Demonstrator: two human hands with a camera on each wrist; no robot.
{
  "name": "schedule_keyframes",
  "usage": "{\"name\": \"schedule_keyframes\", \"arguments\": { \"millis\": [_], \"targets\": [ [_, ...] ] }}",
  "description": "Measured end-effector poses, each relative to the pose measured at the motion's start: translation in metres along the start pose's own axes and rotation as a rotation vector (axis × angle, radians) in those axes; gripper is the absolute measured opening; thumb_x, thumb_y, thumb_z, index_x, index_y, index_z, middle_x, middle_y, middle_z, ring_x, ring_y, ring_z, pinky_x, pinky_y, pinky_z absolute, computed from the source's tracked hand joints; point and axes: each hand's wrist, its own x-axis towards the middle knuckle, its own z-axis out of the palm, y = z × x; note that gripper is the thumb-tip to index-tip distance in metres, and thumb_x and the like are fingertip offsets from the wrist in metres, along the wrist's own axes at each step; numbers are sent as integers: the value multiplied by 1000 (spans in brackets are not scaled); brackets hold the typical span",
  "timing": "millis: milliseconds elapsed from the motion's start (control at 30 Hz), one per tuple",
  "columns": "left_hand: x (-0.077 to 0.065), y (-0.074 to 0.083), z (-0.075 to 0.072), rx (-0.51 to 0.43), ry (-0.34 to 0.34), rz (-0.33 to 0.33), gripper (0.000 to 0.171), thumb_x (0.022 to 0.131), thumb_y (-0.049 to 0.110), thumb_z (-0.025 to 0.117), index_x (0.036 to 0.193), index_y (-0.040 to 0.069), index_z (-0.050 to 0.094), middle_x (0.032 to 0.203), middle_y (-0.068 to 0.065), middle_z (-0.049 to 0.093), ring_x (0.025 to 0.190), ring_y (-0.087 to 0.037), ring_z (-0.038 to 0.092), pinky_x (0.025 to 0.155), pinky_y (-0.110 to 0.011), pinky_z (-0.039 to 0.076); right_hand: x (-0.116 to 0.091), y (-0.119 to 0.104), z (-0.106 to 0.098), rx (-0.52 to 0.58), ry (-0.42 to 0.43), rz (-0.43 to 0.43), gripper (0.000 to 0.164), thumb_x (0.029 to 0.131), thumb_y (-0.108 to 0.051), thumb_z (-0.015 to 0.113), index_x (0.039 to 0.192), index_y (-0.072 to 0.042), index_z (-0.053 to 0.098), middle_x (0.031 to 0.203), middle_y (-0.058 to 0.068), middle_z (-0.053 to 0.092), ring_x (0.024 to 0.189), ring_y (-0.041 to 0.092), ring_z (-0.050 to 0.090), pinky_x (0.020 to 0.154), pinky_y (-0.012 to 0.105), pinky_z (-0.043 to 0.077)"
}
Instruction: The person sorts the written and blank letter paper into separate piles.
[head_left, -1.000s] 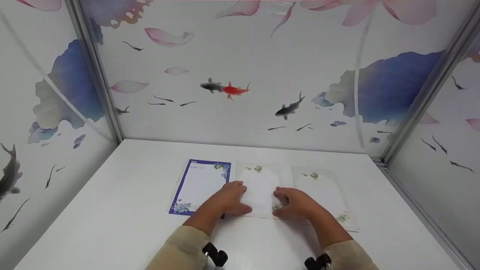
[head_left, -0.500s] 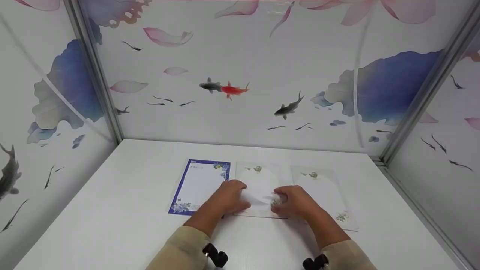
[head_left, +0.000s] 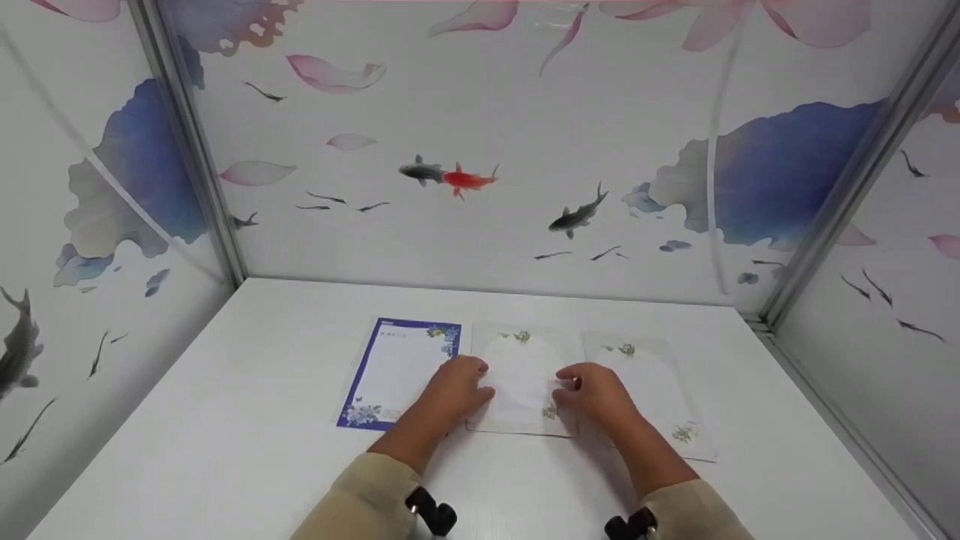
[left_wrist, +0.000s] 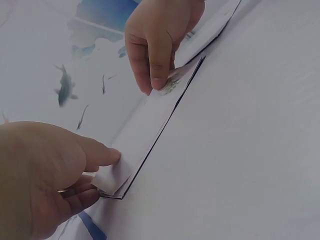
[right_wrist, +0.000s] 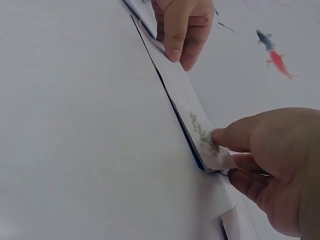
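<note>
A sheet of floral letter paper (head_left: 517, 386) with green sprigs lies over a thin stack in the middle of the table. My left hand (head_left: 456, 388) pinches its left edge, thumb on top and fingers at the side. Across from it, my right hand (head_left: 598, 391) pinches the right edge beside the lower sprig. In the left wrist view, the near left corner of the sheet (left_wrist: 115, 175) curls up from the stack's dark lower edge (left_wrist: 161, 131). The right wrist view has my right thumb (right_wrist: 227, 136) on the sheet by the sprig.
To the left lies a blue-bordered sheet (head_left: 397, 367), partly under my left forearm. A second sprig-printed sheet (head_left: 637, 382) lies to the right, partly behind my right hand. White panels with painted fish and petals (head_left: 495, 240) enclose the white table (head_left: 225, 420).
Both hands have moved slightly away from me with the sheet. The sheet bowed up in the middle half a second ago and now lies flatter; its sprigs have shifted. The side sheets stay put.
</note>
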Motion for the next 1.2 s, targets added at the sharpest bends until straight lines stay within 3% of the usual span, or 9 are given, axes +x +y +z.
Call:
{"name": "schedule_keyframes", "arguments": {
  "millis": [133,333,533,667,833,1200],
  "targets": [
    [3,2,-1,-82,66,-27,48,104,23,71,149,13,61,157,-8,60,153,-32,51,128,-51,41,0,-1,-3,124,56,58,48,97,-18,78,143,-11,68,132,18,71,117,30,68,90,39,62],
    [6,4,2,-225,134,-56,46,107,18,65,152,15,59,158,-8,60,152,-32,53,124,-51,45,2,-1,-4,309,112,141,50,103,-23,68,151,-11,60,147,15,65,126,30,67,98,37,63],
    [4,6,2,-349,163,-73,46,104,16,67,150,14,61,149,-7,67,130,-26,68,113,-45,57,0,-2,-7,404,169,129,45,103,-19,66,148,-11,64,149,11,66,128,28,64,97,32,60],
    [3,7,0,-381,194,-64,44,102,13,68,146,12,64,145,-8,68,121,-23,71,107,-42,59,-1,-2,-9,444,182,127,44,105,-18,64,148,-13,64,150,10,65,134,28,63,106,37,58],
    [2,8,0,-410,182,-98,44,101,14,70,145,13,65,145,-7,68,125,-25,70,110,-44,58,-1,-1,-10,462,184,137,42,107,-18,62,148,-14,64,151,10,64,140,30,59,116,42,54],
    [6,18,8,-448,150,-93,42,104,19,68,146,14,65,139,-4,71,128,-23,69,110,-41,58,1,9,-24,479,151,143,41,109,-17,59,150,-12,63,155,14,58,144,32,55,112,37,54]
  ]
}}
